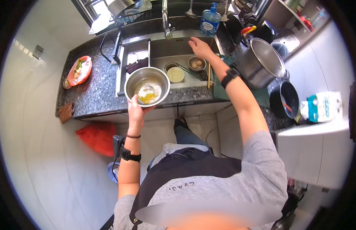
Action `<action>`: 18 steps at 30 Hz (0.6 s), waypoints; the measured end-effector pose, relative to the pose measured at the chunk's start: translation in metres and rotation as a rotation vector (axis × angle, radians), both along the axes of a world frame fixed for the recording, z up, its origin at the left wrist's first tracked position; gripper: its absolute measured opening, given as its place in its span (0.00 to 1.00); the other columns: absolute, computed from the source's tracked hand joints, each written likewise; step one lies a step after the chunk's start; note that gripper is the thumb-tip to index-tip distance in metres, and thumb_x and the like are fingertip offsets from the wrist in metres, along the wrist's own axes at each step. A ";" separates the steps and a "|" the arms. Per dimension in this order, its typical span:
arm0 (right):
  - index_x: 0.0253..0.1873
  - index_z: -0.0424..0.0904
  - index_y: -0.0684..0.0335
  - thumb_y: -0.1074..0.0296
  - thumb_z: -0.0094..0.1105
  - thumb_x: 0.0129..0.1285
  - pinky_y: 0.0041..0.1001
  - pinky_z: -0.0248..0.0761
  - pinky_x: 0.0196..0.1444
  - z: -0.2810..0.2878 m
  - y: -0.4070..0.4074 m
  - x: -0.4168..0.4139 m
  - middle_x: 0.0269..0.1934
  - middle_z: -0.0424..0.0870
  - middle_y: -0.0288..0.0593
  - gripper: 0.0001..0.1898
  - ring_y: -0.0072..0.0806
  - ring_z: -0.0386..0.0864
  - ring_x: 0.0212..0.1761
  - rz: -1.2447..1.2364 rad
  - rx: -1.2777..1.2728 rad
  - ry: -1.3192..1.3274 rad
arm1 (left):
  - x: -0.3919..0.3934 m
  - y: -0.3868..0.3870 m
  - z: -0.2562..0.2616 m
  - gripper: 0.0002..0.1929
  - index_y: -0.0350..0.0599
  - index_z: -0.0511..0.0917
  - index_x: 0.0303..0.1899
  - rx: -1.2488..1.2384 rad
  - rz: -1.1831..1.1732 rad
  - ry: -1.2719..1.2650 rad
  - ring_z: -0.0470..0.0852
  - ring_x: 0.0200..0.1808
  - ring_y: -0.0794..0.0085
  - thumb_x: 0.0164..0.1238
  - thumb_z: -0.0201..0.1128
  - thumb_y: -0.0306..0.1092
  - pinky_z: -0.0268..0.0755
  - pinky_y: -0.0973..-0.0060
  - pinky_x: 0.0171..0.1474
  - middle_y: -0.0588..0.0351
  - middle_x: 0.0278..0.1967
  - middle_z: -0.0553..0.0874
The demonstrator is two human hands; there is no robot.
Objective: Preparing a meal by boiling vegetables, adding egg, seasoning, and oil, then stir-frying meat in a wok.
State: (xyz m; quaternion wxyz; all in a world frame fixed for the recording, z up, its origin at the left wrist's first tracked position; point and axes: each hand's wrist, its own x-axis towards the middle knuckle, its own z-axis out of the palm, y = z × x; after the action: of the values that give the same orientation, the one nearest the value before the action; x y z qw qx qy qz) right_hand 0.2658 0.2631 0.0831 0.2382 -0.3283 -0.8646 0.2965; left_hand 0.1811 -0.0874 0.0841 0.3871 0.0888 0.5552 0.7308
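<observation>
My left hand (136,110) grips the near rim of a steel bowl (131,83), which holds a little liquid with something yellow at its bottom. It is held above the sink's front left edge. My right hand (200,47) is over the back right of the steel sink (163,49), fingers partly curled, with no object visible in it. Below it in the sink stands a small metal bowl (192,68) with several round, egg-like items. A pale round dish or lid (176,74) lies by the drain, and chopsticks (209,75) rest at the sink's right side.
A faucet (165,20) and a blue soap bottle (210,23) stand behind the sink. To the right are a large steel pot (257,66), a dark pot (293,99) and a tissue pack (324,106). A red plastic bag with vegetables (85,75) and a brown cloth (66,112) lie left.
</observation>
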 end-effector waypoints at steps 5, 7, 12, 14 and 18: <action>0.58 0.67 0.66 0.53 0.46 0.64 0.33 0.66 0.52 -0.061 0.092 -0.104 0.49 0.76 0.56 0.25 0.49 0.74 0.50 -0.019 0.229 0.188 | -0.035 0.092 -0.040 0.19 0.41 0.59 0.56 -0.032 -0.075 -0.086 0.80 0.44 0.60 0.70 0.38 0.40 0.82 0.66 0.35 0.44 0.49 0.73; 0.56 0.68 0.69 0.54 0.47 0.63 0.37 0.64 0.54 -0.065 0.104 -0.133 0.50 0.75 0.58 0.25 0.51 0.71 0.53 -0.027 -0.016 0.225 | -0.041 0.117 -0.040 0.19 0.39 0.58 0.56 -0.060 -0.040 -0.122 0.80 0.44 0.60 0.70 0.38 0.40 0.81 0.66 0.35 0.44 0.48 0.74; 0.51 0.73 0.69 0.54 0.48 0.63 0.34 0.68 0.48 -0.079 0.126 -0.142 0.42 0.79 0.57 0.22 0.48 0.75 0.46 0.210 -0.272 0.099 | -0.072 0.175 -0.056 0.20 0.37 0.63 0.54 -0.204 -0.103 -0.066 0.80 0.45 0.60 0.70 0.38 0.43 0.80 0.64 0.40 0.45 0.48 0.75; 0.49 0.74 0.68 0.55 0.47 0.64 0.33 0.70 0.45 -0.090 0.129 -0.130 0.39 0.81 0.56 0.21 0.45 0.78 0.43 0.292 -0.218 0.058 | -0.078 0.201 -0.063 0.18 0.40 0.62 0.54 -0.243 -0.073 -0.045 0.80 0.45 0.59 0.70 0.38 0.41 0.80 0.65 0.41 0.45 0.46 0.75; 0.47 0.72 0.69 0.59 0.42 0.65 0.25 0.70 0.32 -0.109 0.088 -0.100 0.33 0.82 0.49 0.18 0.32 0.80 0.29 -0.568 -0.869 0.637 | -0.112 0.225 -0.128 0.19 0.41 0.54 0.58 -0.181 -0.210 -0.223 0.75 0.49 0.52 0.67 0.40 0.35 0.80 0.59 0.40 0.43 0.53 0.67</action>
State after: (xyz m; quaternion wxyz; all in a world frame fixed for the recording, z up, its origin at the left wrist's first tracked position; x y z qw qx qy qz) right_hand 0.1655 0.3511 -0.0258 0.3991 -0.5083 -0.4293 0.6309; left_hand 0.0687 0.1373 -0.0438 0.5268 0.0293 0.5598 0.6389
